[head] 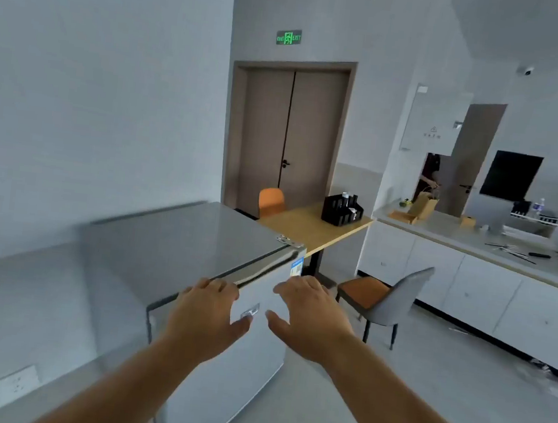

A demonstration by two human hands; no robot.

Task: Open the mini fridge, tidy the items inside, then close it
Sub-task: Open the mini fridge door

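A silver-grey mini fridge (178, 235) stands against the left wall, its door (241, 362) closed and facing right toward me. My left hand (206, 314) reaches the door's top front edge, its fingertips at the gap under the fridge top, fingers spread. Just in front of the door's upper part hovers my right hand (311, 314), open with fingers apart and holding nothing. A small badge (249, 312) on the door shows between the two hands. The inside of the fridge is hidden.
A wooden table (307, 228) with a black organiser (341, 211) stands behind the fridge, an orange chair (271, 202) beyond it. A grey chair with an orange seat (385, 298) is to the right. White counter cabinets (469, 286) line the right wall.
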